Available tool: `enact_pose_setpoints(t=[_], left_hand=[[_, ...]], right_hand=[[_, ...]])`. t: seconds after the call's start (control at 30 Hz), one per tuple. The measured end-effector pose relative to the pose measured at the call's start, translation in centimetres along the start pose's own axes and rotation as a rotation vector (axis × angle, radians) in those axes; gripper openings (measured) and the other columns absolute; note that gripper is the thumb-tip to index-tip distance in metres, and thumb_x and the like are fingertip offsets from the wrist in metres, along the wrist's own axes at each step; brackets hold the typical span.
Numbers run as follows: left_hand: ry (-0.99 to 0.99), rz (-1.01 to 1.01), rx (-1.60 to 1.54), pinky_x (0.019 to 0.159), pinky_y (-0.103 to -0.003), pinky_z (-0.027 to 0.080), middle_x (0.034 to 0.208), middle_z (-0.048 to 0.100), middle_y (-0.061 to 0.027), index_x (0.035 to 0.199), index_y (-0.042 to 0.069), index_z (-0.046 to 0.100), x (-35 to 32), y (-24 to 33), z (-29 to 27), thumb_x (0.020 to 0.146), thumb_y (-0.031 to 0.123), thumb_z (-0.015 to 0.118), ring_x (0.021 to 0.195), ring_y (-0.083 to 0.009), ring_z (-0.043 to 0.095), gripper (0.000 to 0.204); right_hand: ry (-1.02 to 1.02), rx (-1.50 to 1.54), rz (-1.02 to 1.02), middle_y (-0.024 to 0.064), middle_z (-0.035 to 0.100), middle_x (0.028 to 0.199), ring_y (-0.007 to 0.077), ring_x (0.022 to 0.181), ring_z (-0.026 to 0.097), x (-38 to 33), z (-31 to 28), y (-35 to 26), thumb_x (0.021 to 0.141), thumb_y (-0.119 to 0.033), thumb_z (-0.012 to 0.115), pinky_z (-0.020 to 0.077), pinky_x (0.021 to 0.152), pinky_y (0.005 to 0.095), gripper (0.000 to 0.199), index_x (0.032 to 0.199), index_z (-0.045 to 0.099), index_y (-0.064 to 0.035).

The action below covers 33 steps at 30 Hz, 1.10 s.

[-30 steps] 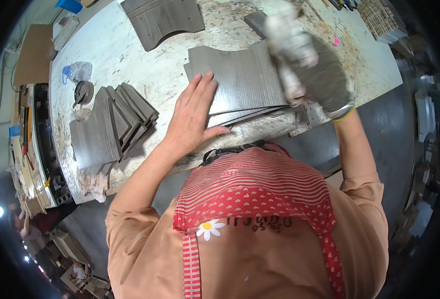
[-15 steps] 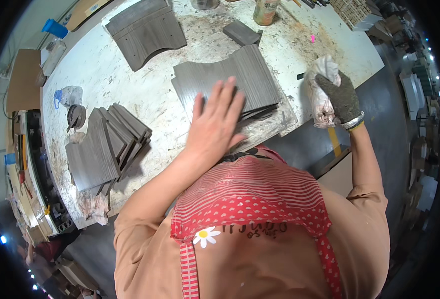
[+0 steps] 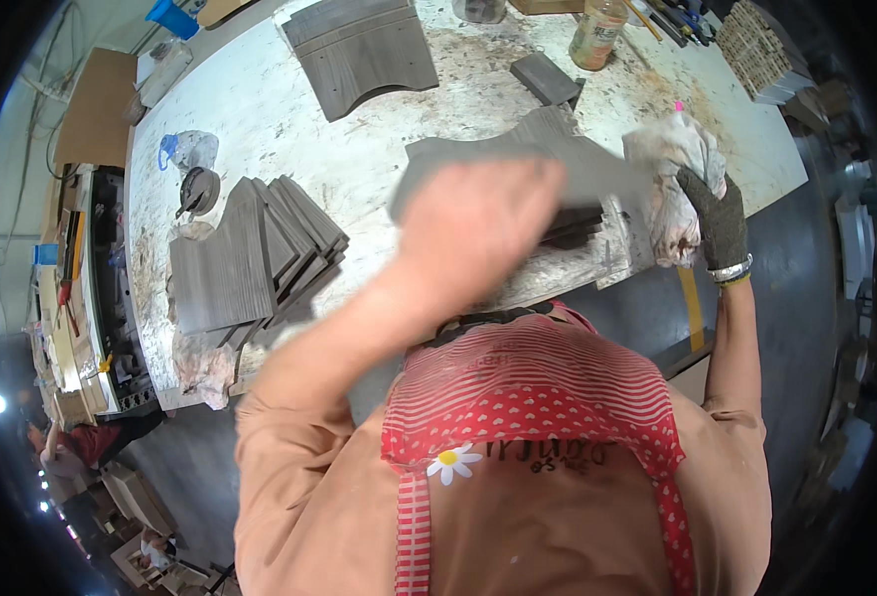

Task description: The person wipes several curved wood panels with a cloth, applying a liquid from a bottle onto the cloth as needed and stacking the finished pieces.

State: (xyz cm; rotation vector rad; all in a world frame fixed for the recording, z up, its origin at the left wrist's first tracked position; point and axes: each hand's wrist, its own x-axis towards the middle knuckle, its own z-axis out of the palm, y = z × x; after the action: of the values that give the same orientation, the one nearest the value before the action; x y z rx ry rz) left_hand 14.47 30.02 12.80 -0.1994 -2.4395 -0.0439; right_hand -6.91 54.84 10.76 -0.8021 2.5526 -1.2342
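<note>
My bare left hand (image 3: 483,223), blurred by motion, is closed on a blurred grey wood-grain panel (image 3: 583,164) that is tilted above a small stack of like panels (image 3: 570,228) near the table's front edge. Its fingertips cannot be made out clearly. My right hand (image 3: 714,214), in a dark grey knitted glove, is closed round a bunched, stained white rag (image 3: 682,159) at the table's right edge. To the left lies a fanned pile of grey panels (image 3: 225,268), and farther back is another panel (image 3: 364,60) with a curved edge.
On the stained white table (image 3: 260,139) stand a glass jar (image 3: 597,35) and a small dark block (image 3: 545,79). A roll of dark tape (image 3: 198,191) and a clear bag (image 3: 195,149) lie at the left. A woven box (image 3: 756,50) and tools (image 3: 677,22) are at the back right.
My left hand, earlier flat with spread fingers on the top panel, has closed and raised the panel, tilting it. My right hand still grips the rag, and the view has shifted slightly.
</note>
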Motion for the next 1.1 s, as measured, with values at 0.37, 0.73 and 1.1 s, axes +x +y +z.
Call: enact_pose_setpoints(t=[0.37,0.73,1.1], left_hand=[[-0.791,-0.808,-1.048,0.083,-0.026,0.048,0.105,0.067,-0.0042,0.114,0.006,0.065,6.8,-20.5,6.5,0.093,0.033,0.057,0.093,-0.0106,0.06,0.035],[-0.709,-0.822,-1.138,0.071,-0.019,0.045,0.089,0.061,0.0049,0.099,0.006,0.065,5.9,-22.2,6.6,0.091,0.027,0.063,0.079,-0.0033,0.053,0.023],[-0.618,-0.88,-0.658,0.075,-0.026,0.046,0.089,0.066,0.0013,0.101,0.005,0.069,1.6,-32.1,8.2,0.089,0.029,0.064,0.082,-0.0084,0.056,0.027]], right_hand=[[0.086,0.189,0.036,0.0101,0.068,0.094,0.0145,0.084,0.061,-0.2,0.2,1.4,0.083,-0.022,0.069,0.0472,0.079,0.0307,0.035,0.106,0.064,0.0038],[0.099,0.236,0.051,0.0093,0.067,0.101,0.0171,0.091,0.062,1.4,2.0,4.4,0.083,-0.021,0.068,0.0466,0.084,0.0311,0.038,0.111,0.062,0.0043],[0.004,0.366,0.22,0.0094,0.066,0.103,0.0177,0.093,0.06,2.7,4.1,2.1,0.082,-0.025,0.069,0.0454,0.086,0.0314,0.043,0.114,0.061,0.0041]])
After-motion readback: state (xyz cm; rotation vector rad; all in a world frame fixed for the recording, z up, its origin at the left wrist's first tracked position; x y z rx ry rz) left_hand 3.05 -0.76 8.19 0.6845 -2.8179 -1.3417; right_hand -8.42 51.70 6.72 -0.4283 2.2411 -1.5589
